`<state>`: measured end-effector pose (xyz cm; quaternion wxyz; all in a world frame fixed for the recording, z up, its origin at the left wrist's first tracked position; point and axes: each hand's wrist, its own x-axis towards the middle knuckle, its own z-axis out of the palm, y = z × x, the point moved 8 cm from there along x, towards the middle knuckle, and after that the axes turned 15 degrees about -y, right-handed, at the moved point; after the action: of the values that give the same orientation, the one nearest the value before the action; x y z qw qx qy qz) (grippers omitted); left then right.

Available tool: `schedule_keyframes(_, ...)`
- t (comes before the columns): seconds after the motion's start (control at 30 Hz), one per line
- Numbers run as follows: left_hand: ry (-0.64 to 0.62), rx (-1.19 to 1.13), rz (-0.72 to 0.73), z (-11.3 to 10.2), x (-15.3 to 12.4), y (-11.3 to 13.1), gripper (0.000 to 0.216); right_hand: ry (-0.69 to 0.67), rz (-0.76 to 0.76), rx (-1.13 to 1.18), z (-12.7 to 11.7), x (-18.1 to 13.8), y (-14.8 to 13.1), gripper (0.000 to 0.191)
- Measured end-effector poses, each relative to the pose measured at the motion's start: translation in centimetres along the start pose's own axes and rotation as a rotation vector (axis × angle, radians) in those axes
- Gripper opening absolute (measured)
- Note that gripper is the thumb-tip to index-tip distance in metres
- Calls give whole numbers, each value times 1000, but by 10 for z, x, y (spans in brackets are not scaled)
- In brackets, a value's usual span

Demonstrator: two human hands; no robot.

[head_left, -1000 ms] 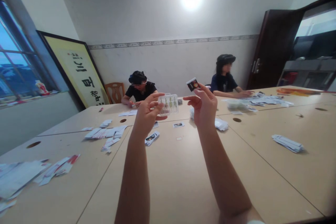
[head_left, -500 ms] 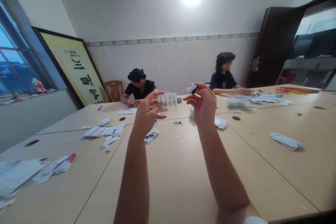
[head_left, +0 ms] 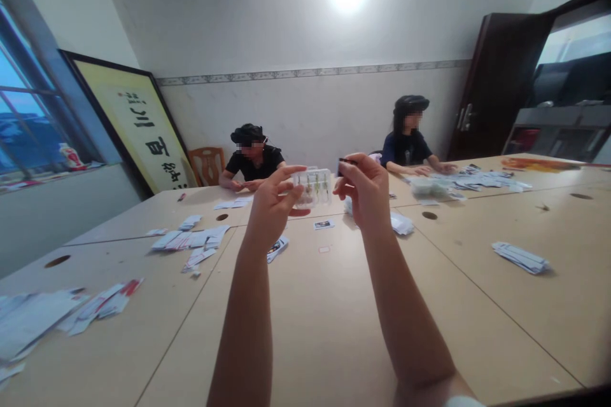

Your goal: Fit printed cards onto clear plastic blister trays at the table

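Note:
My left hand [head_left: 272, 203] is closed on the left side of a clear plastic case [head_left: 321, 186], held upright above the table. Small greenish and brownish items sit in rows inside the case; they are too small to name. Just right of the case, my right hand [head_left: 366, 187] pinches a small dark-faced card [head_left: 340, 167] between thumb and fingers, its lower part hidden by the fingers. The card and the case are close but look apart. Below them on the table lie a small printed card [head_left: 323, 224] and a stack of cards [head_left: 277, 248], partly behind my left forearm.
Paper strips and slips [head_left: 193, 240] lie on the left of the table [head_left: 324, 331]. On the right are a paper bundle [head_left: 520, 257], clear cases [head_left: 429, 187] and a pile of cards [head_left: 487, 178]. Two people [head_left: 255, 162] [head_left: 409, 143] sit across the table.
The case in my left hand has shifted slightly right, nearer my right hand. The card in my right hand has turned from its white side to its dark side and moved left.

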<state>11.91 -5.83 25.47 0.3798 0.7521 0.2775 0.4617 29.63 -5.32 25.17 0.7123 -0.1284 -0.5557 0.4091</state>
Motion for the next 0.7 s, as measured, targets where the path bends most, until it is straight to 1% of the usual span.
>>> schedule_keyframes(0.07, 14, -1, 23, 1, -1, 4, 40, -79, 0, -105, 9, -2, -3, 22)
schedule_keyframes(0.13, 5, -7, 34, 3, -2, 7, 42, -116, 1, -220, 18, -7, -8, 24)
schedule_keyframes(0.23, -33, -46, 45, 9, -3, 11, 45, -76, -10, -410, 24, -14, -17, 22)
schedule_keyframes(0.33, -67, -121, 56, 15, -4, 13, 41, -24, -48, -559, 27, -20, -28, 19)
schedule_keyframes(0.5, -90, -213, 61, 19, -9, 18, 37, -31, -90, -670, 32, -25, -38, 17)
schedule_keyframes(0.7, -106, -216, 71, 24, -19, 31, 36, -26, -196, -718, 43, -38, -57, 11)
